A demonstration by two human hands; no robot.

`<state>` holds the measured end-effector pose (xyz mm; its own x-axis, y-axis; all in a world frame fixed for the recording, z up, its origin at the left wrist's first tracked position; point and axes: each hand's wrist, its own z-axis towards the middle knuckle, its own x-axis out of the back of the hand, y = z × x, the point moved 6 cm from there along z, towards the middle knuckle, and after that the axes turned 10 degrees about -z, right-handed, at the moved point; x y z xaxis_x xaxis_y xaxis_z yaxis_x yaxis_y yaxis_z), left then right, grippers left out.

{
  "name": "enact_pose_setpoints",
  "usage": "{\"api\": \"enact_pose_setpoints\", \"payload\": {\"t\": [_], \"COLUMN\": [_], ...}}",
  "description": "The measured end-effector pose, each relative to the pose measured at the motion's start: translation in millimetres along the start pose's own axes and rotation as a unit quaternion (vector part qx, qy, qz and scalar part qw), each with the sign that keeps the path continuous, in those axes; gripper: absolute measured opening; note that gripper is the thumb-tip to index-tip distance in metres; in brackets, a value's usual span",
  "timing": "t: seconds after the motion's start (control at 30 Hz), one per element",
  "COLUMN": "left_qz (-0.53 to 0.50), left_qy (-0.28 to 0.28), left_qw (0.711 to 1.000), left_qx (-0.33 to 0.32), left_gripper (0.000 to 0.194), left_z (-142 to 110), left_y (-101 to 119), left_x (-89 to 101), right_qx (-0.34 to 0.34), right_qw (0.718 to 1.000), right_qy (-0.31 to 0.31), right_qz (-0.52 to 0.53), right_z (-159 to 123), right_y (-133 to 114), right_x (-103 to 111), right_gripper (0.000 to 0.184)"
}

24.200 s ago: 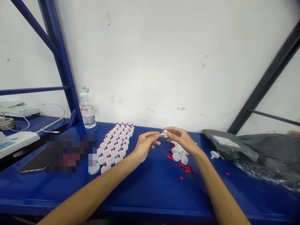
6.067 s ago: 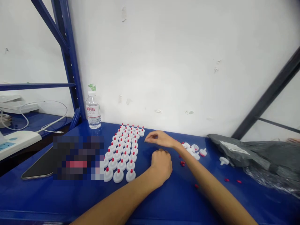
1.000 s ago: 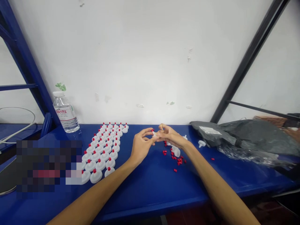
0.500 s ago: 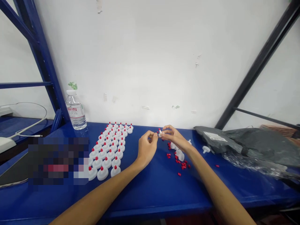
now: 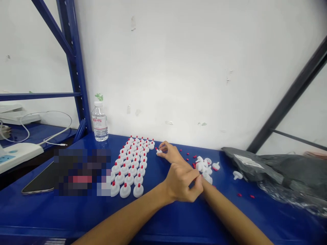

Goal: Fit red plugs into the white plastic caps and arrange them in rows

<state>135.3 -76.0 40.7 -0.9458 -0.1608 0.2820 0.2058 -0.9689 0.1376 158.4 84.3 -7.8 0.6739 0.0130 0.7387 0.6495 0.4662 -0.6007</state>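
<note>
My right hand (image 5: 171,153) pinches a white nozzle lid (image 5: 159,152) by its round base; a red tip cap (image 5: 156,148) sits on its spout. It is beside the far right end of the block of red-tipped white nozzle lids (image 5: 129,178), standing upright in rows. Nearer to me, my left hand (image 5: 182,183) crosses over the right forearm, fingers curled and thumb against the index finger. A speck of red shows by its fingertips; whether it is held I cannot tell. Beyond it lies a loose pile of uncapped white nozzle lids (image 5: 200,166), with red caps (image 5: 195,157) scattered around.
A water bottle (image 5: 100,122) stands at the back left by the wall. A phone (image 5: 41,180) lies at the left beside a blurred patch. Dark plastic bags (image 5: 255,163) lie at the right, with a single white nozzle lid (image 5: 237,175) before them. A power strip (image 5: 22,151) is far left.
Half a second ago both hands were together at the nozzle lid. Now the right hand has carried it left to the rows, and the left hand has moved right, toward the pile. The view has turned.
</note>
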Motion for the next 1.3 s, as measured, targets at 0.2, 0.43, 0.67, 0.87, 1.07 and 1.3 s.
{"api": "enact_pose_setpoints", "payload": {"t": [0.2, 0.43, 0.67, 0.87, 1.07, 1.3], "left_qz": [0.000, 0.007, 0.016, 0.019, 0.029, 0.069], "left_qy": [0.022, 0.018, 0.027, 0.012, -0.013, -0.090], "left_qw": [1.000, 1.000, 1.000, 1.000, 0.999, 0.988], "left_qx": [0.000, 0.015, 0.005, 0.016, 0.017, 0.108], "left_gripper": [0.027, 0.025, 0.023, 0.022, 0.018, 0.020], "left_z": [3, 2, 0, -2, -3, -3], "left_y": [-2, 0, 1, -1, -1, -11], "left_x": [2.8, -2.2, -2.8, -7.4, -10.0, -13.3], "right_qx": [-0.017, -0.021, 0.000, 0.015, 0.021, 0.038], "right_qw": [0.999, 0.996, 0.995, 0.993, 0.988, 0.966], "right_qy": [-0.001, 0.007, 0.016, 0.032, 0.033, 0.049], "right_qz": [-0.049, -0.090, -0.099, -0.113, -0.146, -0.251], "right_z": [4, 3, 5, 8, 6, -11], "right_y": [-6, -16, -19, -24, -23, -5], "right_x": [-18, -19, -25, -29, -24, 53], "right_gripper": [0.047, 0.048, 0.036, 0.033, 0.037, 0.009]}}
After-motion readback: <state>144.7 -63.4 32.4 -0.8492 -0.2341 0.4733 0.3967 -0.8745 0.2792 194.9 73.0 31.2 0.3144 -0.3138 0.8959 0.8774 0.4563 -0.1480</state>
